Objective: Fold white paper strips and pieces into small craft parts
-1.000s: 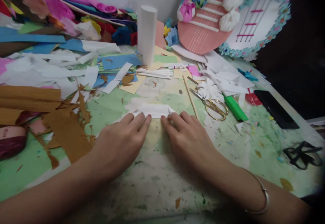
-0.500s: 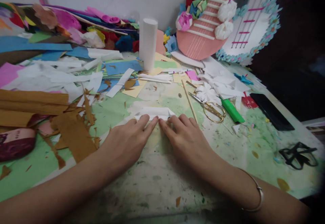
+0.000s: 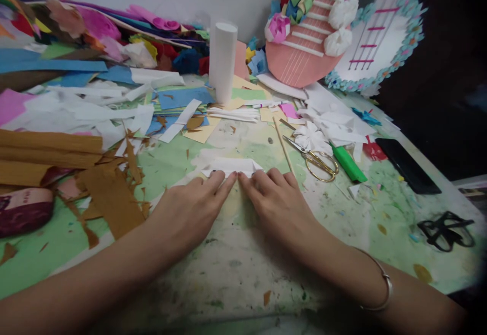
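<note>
A small folded white paper (image 3: 232, 165) lies flat on the stained green table (image 3: 243, 254) in the middle of the view. My left hand (image 3: 190, 211) rests palm down with its fingers stretched out, the fingertips pressing the paper's near edge. My right hand (image 3: 276, 203) lies the same way beside it, fingers flat on the paper's near edge. The two index fingertips touch each other at the paper's middle. A silver bangle (image 3: 380, 289) sits on my right wrist.
Gold-handled scissors (image 3: 315, 160), a thin wooden stick (image 3: 283, 145) and a green marker (image 3: 348, 165) lie right of the paper. A white paper tube (image 3: 222, 61) stands behind. Brown paper scraps (image 3: 102, 193) and coloured sheets crowd the left. A black phone (image 3: 409, 165) and black scissors (image 3: 445, 231) lie far right.
My fingertips have slid together along the paper's near edge, from apart to touching at the middle. The paper has stayed in place.
</note>
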A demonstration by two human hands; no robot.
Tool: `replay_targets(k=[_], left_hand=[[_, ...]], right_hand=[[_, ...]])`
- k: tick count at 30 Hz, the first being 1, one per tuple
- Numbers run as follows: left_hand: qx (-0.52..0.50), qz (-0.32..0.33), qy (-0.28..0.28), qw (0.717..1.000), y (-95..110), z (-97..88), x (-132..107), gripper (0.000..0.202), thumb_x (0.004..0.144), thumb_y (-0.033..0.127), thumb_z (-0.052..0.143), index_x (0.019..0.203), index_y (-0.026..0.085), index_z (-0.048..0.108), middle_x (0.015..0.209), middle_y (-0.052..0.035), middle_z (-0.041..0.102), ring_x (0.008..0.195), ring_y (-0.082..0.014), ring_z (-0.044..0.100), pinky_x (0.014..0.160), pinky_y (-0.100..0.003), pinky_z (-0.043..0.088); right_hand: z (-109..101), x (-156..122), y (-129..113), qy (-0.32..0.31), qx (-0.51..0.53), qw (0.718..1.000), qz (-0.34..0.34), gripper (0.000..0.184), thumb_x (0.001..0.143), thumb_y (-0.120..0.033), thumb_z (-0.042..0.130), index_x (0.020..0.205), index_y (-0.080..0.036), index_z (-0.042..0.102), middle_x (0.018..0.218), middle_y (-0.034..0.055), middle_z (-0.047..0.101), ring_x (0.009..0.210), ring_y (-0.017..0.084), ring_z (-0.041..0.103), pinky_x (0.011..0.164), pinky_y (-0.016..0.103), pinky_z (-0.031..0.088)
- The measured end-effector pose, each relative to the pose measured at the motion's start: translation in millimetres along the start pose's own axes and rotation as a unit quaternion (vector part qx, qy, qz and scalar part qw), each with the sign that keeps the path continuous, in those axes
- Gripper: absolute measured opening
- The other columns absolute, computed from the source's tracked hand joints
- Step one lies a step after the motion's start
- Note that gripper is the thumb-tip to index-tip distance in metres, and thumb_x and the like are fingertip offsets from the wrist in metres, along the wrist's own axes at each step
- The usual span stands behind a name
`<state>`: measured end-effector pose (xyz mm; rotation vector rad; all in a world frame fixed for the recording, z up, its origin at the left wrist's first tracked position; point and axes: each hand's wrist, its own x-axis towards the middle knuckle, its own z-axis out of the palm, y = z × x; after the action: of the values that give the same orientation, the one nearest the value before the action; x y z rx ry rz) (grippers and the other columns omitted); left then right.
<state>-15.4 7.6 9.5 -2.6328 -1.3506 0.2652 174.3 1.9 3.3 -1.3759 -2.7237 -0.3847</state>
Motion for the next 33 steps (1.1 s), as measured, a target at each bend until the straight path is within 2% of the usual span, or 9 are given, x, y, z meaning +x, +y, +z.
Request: replay_targets(k=[6,11,15,18,23,29,33], left_hand=[[-0.013,-0.015,0.028,0.999,0.3,1.6,-3.2,0.051,0.083,0.0,0.045,0.133,0.01,0.054,0.113,-0.0149,0.066,0.088,-0.0248,0.068,0.058,-0.032,0.055],[0.029,-0.03,0.054,0.998,0.1,1.5,-4.9,0.046,0.086,0.0,0.038,0.126,0.009,0.06,0.118,-0.0168,0.064,0.087,-0.0243,0.067,0.051,-0.03,0.051],[0.034,-0.042,0.074,0.996,-2.0,0.6,-5.5,0.04,0.087,0.001,0.037,0.112,0.009,0.067,0.106,-0.0158,0.066,0.081,-0.0233,0.064,0.046,-0.028,0.044],[0.032,-0.031,0.084,0.995,-6.0,3.1,-6.6,0.034,0.086,0.002,0.043,0.108,0.009,0.068,0.095,-0.0137,0.066,0.081,-0.0247,0.062,0.049,-0.03,0.045],[-0.01,-0.024,0.108,0.994,-13.2,6.6,-8.7,0.03,0.084,0.01,0.052,0.109,0.01,0.069,0.098,-0.0125,0.067,0.093,-0.0266,0.06,0.059,-0.032,0.051],[-0.046,-0.088,0.075,0.992,-17.8,3.1,-7.4,0.029,0.091,0.016,0.045,0.1,0.015,0.072,0.099,-0.009,0.066,0.094,-0.0258,0.06,0.053,-0.03,0.046],[-0.056,-0.058,0.039,0.996,-23.1,1.9,-5.2,0.026,0.089,0.014,0.047,0.099,0.014,0.071,0.099,-0.0098,0.065,0.096,-0.0259,0.059,0.057,-0.031,0.048]], right_hand=[[-0.4,1.5,0.6,0.015,-0.029,0.999,0.02,0.027,0.093,-0.012,0.049,0.115,-0.008,0.065,0.112,0.0172,0.062,0.093,0.027,0.044,0.068,0.039,0.029],[-1.4,1.2,5.0,0.031,-0.024,0.998,0.04,0.027,0.094,-0.014,0.046,0.109,-0.01,0.069,0.112,0.0175,0.061,0.094,0.028,0.042,0.069,0.038,0.029],[0.6,0.0,10.9,0.019,0.019,0.998,0.05,0.029,0.093,-0.015,0.048,0.112,-0.014,0.07,0.106,0.0157,0.062,0.097,0.029,0.042,0.072,0.038,0.031],[3.8,-0.5,15.4,0.02,0.061,0.996,0.066,0.031,0.089,-0.011,0.051,0.11,-0.018,0.072,0.102,0.0139,0.063,0.098,0.028,0.042,0.074,0.038,0.032],[5.0,1.2,21.3,0.03,0.128,0.987,0.088,0.031,0.085,-0.007,0.052,0.097,-0.021,0.077,0.095,0.0134,0.063,0.093,0.026,0.044,0.075,0.037,0.035],[6.0,4.2,31.5,0.047,0.201,0.97,0.127,0.031,0.085,-0.009,0.054,0.089,-0.023,0.081,0.084,0.0117,0.063,0.085,0.024,0.047,0.074,0.036,0.04],[7.6,6.5,36.1,0.041,0.227,0.964,0.133,0.032,0.085,-0.008,0.053,0.088,-0.023,0.081,0.081,0.011,0.065,0.082,0.023,0.048,0.071,0.036,0.041]])
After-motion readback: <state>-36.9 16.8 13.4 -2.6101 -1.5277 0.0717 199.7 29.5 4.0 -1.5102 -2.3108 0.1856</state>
